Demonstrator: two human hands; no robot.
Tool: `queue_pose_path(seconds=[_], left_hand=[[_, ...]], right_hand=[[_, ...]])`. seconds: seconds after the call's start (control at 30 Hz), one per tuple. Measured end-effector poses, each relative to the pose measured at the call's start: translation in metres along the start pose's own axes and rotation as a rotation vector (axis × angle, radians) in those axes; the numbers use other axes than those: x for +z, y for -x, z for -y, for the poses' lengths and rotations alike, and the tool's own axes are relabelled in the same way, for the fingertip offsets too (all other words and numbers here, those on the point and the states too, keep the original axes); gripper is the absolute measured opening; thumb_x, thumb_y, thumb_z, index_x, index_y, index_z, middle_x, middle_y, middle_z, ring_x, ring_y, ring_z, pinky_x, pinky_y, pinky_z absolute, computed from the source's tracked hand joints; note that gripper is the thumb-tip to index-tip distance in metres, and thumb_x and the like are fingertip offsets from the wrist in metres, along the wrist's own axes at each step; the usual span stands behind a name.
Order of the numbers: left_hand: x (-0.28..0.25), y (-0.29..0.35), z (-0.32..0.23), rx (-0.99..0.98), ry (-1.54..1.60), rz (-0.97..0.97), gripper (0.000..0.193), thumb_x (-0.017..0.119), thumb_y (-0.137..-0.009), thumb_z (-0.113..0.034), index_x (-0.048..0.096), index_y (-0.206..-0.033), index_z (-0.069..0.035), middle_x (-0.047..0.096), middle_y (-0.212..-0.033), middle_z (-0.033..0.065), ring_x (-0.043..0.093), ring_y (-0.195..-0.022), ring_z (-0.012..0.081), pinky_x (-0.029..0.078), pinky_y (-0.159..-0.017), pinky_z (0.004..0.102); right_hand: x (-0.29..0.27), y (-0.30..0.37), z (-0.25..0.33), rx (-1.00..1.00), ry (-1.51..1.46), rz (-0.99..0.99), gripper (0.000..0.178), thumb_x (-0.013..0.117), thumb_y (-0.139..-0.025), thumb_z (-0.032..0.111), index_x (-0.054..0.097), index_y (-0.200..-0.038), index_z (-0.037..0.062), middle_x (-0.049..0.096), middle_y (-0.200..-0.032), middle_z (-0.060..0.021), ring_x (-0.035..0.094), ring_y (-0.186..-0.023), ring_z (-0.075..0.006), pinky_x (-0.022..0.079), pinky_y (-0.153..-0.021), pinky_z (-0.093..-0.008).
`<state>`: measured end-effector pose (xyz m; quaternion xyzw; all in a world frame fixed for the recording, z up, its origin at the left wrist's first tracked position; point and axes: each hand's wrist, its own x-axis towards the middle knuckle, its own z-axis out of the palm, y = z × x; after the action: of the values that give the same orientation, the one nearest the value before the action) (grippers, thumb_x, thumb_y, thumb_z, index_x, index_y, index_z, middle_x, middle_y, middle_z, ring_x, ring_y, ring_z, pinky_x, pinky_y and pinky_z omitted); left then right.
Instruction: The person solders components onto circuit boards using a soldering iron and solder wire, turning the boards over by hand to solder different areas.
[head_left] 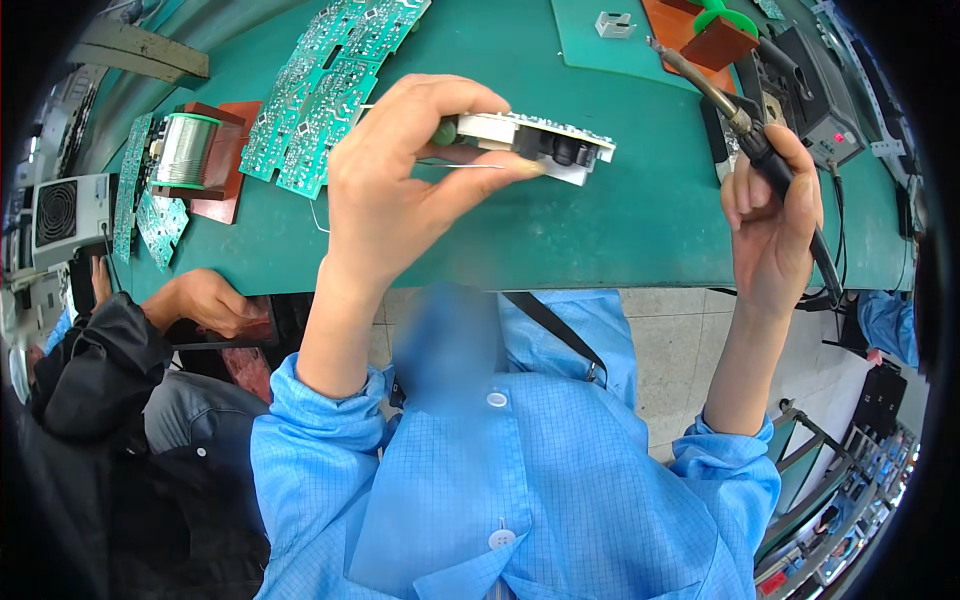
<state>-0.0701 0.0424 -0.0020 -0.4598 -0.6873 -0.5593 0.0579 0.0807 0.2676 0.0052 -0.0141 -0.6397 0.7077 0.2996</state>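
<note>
My left hand (385, 175) holds a small circuit board (545, 135) up above the bench, edge-on, between the fingers and thumb. Black and white components hang from its underside, and a greenish round part shows near my fingers. A thin silvery wire (455, 164) runs along my thumb; the same hand seems to pinch it too. On the right, my right hand (775, 215) is closed round the dark handle of a soldering iron (738, 118). The iron's tip points up and to the left, well apart from the board.
Green circuit panels (315, 110) lie at the far left, beside a solder wire spool (188, 150) on a stand. At the back right are a small white part (615, 25), a green reel (722, 18) and a black soldering station (825, 110). Another person's hand (215, 303) is at the left.
</note>
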Motion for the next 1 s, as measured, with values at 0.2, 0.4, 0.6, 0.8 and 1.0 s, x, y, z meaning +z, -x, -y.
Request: queue_pose_path(seconds=[0.2,0.4,0.6,0.8,1.0], left_hand=[[-0.010,0.010,0.012,-0.097,0.251,-0.058,0.031,0.072,-0.069,0.003,0.058,-0.097,0.005,0.058,-0.099,0.0105,0.061,-0.081,0.0131,0.056,-0.068,0.0230],[-0.014,0.015,0.016,-0.080,0.346,-0.054,0.033,0.068,-0.072,0.008,0.053,-0.102,0.008,0.055,-0.104,0.0151,0.060,-0.088,0.0162,0.055,-0.074,0.0234],[-0.015,0.023,0.021,-0.025,0.334,-0.065,0.037,0.069,-0.070,0.009,0.051,-0.102,0.007,0.054,-0.105,0.0176,0.057,-0.095,0.0193,0.052,-0.077,0.0269],[-0.017,0.029,0.025,0.017,0.377,-0.088,0.037,0.069,-0.070,0.006,0.051,-0.102,0.006,0.054,-0.105,0.0176,0.057,-0.096,0.0197,0.050,-0.080,0.0277],[-0.016,0.033,0.028,0.041,0.408,-0.078,0.037,0.071,-0.073,-0.005,0.051,-0.103,0.005,0.054,-0.105,0.0173,0.056,-0.097,0.0204,0.048,-0.079,0.0280]], right_hand=[[-0.023,0.009,-0.002,-0.047,0.158,-0.148,0.048,0.049,-0.092,0.033,0.048,-0.118,-0.0078,0.046,-0.071,-0.0022,0.043,-0.063,-0.0077,0.035,-0.050,-0.0205],[-0.058,0.023,-0.003,-0.155,0.545,-0.413,0.031,0.049,-0.091,0.015,0.054,-0.114,-0.0042,0.052,-0.074,-0.0025,0.044,-0.063,-0.0050,0.035,-0.055,-0.0175],[-0.073,0.033,-0.025,-0.360,1.221,-0.515,0.028,0.054,-0.089,0.013,0.056,-0.114,0.0005,0.057,-0.084,-0.0043,0.051,-0.073,-0.0078,0.042,-0.067,-0.0194],[-0.066,0.028,-0.022,-0.077,1.116,-0.328,0.023,0.054,-0.088,0.006,0.059,-0.109,0.0010,0.060,-0.108,-0.0092,0.056,-0.100,-0.0139,0.042,-0.088,-0.0256],[-0.053,0.032,-0.021,-0.168,1.120,-0.333,0.022,0.057,-0.084,0.004,0.061,-0.106,0.0032,0.062,-0.099,-0.0060,0.057,-0.088,-0.0110,0.044,-0.078,-0.0226]])
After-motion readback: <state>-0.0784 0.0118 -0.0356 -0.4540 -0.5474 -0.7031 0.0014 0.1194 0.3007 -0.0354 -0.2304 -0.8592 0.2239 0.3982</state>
